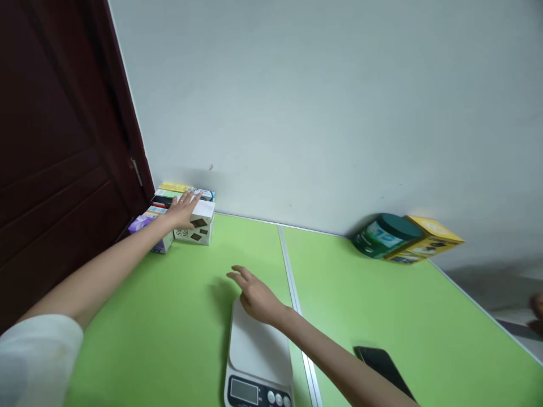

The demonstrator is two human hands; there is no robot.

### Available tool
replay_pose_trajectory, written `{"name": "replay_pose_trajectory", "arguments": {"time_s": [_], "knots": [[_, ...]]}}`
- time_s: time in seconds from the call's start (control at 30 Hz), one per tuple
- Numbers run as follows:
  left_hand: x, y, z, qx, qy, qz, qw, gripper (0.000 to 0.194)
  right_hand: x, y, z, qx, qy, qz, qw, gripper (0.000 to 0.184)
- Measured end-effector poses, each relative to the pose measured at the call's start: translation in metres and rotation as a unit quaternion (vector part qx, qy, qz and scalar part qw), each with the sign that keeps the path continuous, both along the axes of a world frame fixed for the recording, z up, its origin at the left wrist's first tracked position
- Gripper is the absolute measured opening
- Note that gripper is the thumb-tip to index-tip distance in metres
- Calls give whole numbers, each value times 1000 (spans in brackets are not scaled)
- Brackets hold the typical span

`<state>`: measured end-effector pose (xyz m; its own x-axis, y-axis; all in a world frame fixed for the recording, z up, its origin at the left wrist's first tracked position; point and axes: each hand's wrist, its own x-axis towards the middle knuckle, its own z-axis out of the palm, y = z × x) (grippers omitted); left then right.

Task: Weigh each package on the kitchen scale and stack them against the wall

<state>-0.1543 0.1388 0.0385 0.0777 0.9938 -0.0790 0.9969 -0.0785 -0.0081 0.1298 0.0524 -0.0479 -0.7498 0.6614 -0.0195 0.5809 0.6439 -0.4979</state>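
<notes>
My left hand (183,212) reaches to the far left of the table. Its fingers are spread over the top of a white box (205,226) with brown squares printed on its side, touching it without visibly closing round it. Just left of that box stands a purple and white box (163,243), with several other packages behind, partly hidden by my hand. Above the back edge of a white kitchen scale (258,345) hovers my right hand (257,294), its fingers apart and holding nothing. The scale's plate bears nothing, and its display looks blank.
A green tub (384,234) and a yellow box (432,240) stand by the wall at the back right. A black phone (384,364) lies near my right forearm. Pale strips (291,271) divide the green table (348,294). Part of another person's hand (538,308) shows at the right edge.
</notes>
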Motion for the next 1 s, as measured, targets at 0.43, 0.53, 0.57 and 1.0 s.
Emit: {"name": "replay_pose_trajectory", "arguments": {"time_s": [0.43,0.53,0.57,1.0], "knots": [[65,-35,37,47,-18,-163,985,78,49,14,24,-151,132,-132,971,85],[102,-66,54,26,-71,-192,978,83,61,6,40,-144,178,-115,967,98],[114,-77,59,19,-89,-199,976,84,65,0,46,-140,190,-109,966,97],[194,-149,31,-3,-124,-235,964,76,134,-62,40,-193,231,-108,948,93]]}}
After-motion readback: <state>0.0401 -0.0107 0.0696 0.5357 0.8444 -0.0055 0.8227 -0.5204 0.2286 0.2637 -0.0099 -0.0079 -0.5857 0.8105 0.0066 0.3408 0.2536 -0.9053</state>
